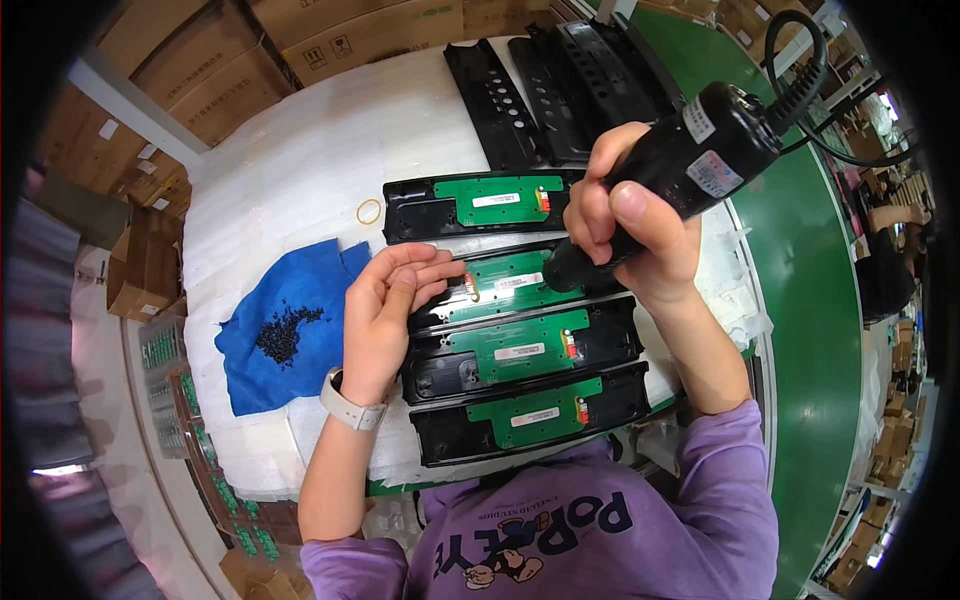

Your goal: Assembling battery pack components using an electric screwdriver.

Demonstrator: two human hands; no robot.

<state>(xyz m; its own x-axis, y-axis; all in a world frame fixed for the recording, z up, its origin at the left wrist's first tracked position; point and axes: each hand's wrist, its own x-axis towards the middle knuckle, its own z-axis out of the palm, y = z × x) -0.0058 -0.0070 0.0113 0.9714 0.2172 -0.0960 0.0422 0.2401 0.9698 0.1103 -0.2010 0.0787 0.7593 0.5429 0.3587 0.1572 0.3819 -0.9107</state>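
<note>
My right hand (640, 215) is wrapped round a black corded electric screwdriver (700, 150). The tool slants down to the left, its nose over the right part of a black plastic panel with a green circuit board (510, 278); its tip is hidden. At the left end of that same panel is my left hand (395, 290), fingers loosely stretched, nothing visible in them. One similar panel (410, 215) lies beyond it, and two more panels (440, 375) (450, 437) lie nearer me. Each carries a board with a white label and a small red-and-white connector.
On the left, a blue cloth (250, 370) bears a heap of small black screws (285, 335). A yellow ring (369, 211) lies on the white padded table surface (330, 140). Bare black panels (490, 105) are grouped at the far right; cardboard boxes (350, 40) stand behind.
</note>
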